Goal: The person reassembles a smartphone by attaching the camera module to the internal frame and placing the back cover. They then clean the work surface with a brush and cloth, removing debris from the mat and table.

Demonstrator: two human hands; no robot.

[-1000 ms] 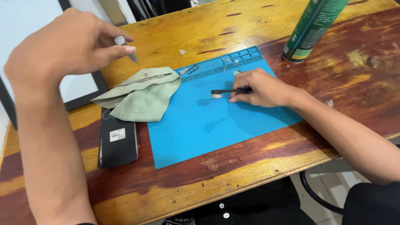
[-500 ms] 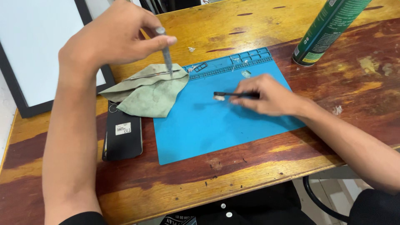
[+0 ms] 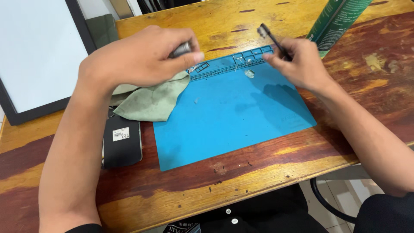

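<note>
My left hand (image 3: 142, 56) is closed around a small grey metal tool (image 3: 181, 48), held above the far left corner of the blue work mat (image 3: 228, 116). My right hand (image 3: 302, 64) grips a thin black brush (image 3: 271, 36), lifted off the mat with its bristle end pointing up and away. A small pale round piece (image 3: 249, 73) lies on the mat between the two hands. A green cloth (image 3: 151, 101) lies crumpled under my left hand, half on the mat.
A black phone (image 3: 122, 140) lies face down left of the mat. A white panel in a black frame (image 3: 34, 56) fills the far left. A green spray can (image 3: 338, 21) stands at the far right of the wooden table (image 3: 215, 181).
My right hand has picked the brush up off the mat and raised it. My left hand has come in from the left with the metal tool, toward the middle above the cloth.
</note>
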